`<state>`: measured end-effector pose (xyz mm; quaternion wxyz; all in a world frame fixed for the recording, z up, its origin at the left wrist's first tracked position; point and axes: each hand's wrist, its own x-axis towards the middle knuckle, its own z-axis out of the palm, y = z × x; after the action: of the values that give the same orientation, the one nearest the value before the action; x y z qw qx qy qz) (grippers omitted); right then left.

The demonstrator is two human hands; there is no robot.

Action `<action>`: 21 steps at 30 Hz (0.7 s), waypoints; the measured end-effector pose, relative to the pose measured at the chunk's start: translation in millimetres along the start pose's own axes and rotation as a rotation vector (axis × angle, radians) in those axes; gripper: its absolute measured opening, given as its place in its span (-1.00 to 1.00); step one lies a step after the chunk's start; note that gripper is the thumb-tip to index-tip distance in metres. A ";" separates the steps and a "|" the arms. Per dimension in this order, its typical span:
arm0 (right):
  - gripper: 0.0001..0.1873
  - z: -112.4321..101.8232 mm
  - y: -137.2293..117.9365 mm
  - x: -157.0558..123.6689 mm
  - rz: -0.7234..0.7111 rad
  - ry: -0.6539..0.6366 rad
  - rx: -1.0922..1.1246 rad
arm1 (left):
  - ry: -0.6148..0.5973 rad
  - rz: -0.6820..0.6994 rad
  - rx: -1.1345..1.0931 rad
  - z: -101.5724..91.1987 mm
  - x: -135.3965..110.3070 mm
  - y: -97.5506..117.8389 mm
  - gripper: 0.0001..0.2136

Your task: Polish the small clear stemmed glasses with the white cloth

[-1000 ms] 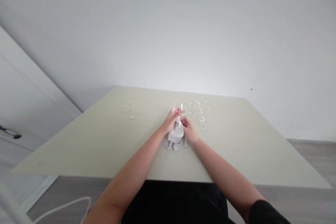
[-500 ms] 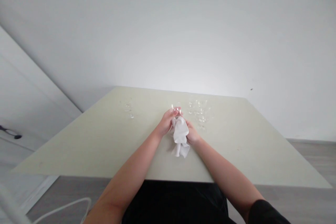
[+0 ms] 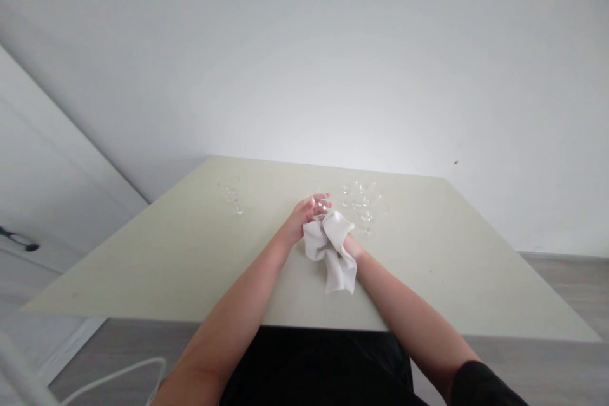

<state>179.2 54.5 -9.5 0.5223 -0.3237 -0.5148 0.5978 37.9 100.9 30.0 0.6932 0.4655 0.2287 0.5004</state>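
Observation:
Over the middle of the table, my left hand [image 3: 299, 218] has its fingers curled round the bowl of a clear wine glass [image 3: 320, 207]. A crumpled white cloth [image 3: 333, 247] lies against the near end of the glass and hangs down toward me. My right hand [image 3: 353, 246] grips that cloth; the fabric covers most of its fingers. The near part of the glass is hidden under the cloth.
Several clear stemmed glasses [image 3: 363, 200] stand close together to the right of my hands. Another clear stemmed glass [image 3: 232, 193] is at the left. The pale table [image 3: 157, 254] meets a white wall [image 3: 304, 63] at the back.
The cloth has spread and shifted slightly right and toward me with my right hand. My left fingers have moved on the glass, which is now turned somewhat differently.

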 end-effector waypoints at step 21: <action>-0.71 2.1 -4.4 0.7 -0.152 0.178 -0.391 | 0.224 0.049 0.180 3.1 8.3 -5.6 -0.46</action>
<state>178.3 54.2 -4.6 0.5365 -0.4307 -0.5955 0.4148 46.2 106.7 27.8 0.6064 0.4724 0.3373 0.5435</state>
